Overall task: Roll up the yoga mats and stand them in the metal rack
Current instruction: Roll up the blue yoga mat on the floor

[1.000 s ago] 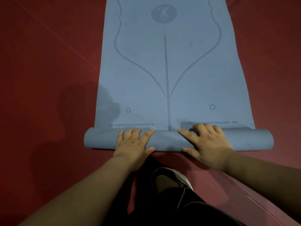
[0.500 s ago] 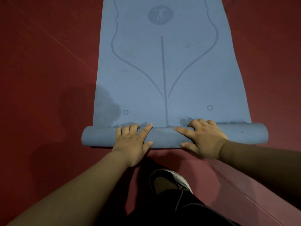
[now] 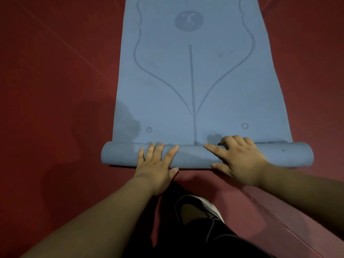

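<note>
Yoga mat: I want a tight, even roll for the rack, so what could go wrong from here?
1. The left hand and right hand both press near the middle of the rolled part of the yoga mat; its unheld ends could loosen or cone.
2. The left lies flat while the right curls over the top, so uneven pushing might steer the roll crooked.

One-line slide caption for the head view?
Left hand presses and right hand grips the rolled end of a blue yoga mat; the rest lies flat on red floor.
</note>
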Tool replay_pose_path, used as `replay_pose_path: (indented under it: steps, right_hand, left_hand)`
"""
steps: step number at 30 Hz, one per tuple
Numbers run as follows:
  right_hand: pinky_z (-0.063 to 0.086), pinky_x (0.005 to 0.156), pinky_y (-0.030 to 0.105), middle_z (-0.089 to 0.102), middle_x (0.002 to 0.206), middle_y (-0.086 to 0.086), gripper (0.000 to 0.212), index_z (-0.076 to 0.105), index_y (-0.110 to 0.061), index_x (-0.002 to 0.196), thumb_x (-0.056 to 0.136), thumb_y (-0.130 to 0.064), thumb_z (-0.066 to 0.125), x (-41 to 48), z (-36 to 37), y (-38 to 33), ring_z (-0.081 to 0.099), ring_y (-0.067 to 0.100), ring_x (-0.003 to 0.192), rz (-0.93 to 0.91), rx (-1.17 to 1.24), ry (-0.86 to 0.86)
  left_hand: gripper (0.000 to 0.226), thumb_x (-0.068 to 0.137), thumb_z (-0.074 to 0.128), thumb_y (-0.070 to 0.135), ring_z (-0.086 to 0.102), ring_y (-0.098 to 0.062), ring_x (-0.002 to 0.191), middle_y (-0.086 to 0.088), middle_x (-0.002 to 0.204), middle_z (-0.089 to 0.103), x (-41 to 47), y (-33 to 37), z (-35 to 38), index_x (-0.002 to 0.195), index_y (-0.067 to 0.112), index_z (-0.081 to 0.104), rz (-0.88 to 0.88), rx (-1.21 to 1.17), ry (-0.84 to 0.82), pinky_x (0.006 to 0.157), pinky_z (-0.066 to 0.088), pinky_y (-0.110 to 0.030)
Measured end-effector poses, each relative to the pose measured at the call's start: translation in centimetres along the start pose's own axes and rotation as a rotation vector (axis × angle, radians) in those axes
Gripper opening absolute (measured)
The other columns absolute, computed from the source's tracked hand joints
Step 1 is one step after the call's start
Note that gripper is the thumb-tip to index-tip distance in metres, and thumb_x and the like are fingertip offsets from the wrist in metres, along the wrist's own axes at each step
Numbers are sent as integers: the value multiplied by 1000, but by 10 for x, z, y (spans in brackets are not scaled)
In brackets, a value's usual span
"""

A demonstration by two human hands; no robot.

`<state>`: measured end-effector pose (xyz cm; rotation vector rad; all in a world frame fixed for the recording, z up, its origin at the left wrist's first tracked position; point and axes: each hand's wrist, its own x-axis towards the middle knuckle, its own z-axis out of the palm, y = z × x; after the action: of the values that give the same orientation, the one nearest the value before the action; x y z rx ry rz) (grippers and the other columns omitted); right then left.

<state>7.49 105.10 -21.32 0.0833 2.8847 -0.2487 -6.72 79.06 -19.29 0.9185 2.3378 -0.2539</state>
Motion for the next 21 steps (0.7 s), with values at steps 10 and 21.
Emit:
replay_pose_path:
  steps: [10, 21]
  right_hand:
    - [39, 92, 48, 56, 128, 13, 65, 41, -43, 152, 94, -70, 43, -4, 17, -8, 52, 35, 109, 80, -52, 67]
    - [42, 95, 44, 55, 123, 0, 75, 23, -52, 155, 87, -79, 6, 29, -6, 13, 53, 25, 113, 70, -18, -111]
  left_hand:
    - [66, 101, 23, 66, -3, -26, 156, -3, 169, 9, 20, -5, -13, 158, 49, -5, 20, -38, -31, 123, -12, -56]
    - [80, 89, 29, 74, 31, -37, 147, -14, 155, 41, 11, -8, 6, 160, 37, 20, 108, 40, 278, 122, 15, -64]
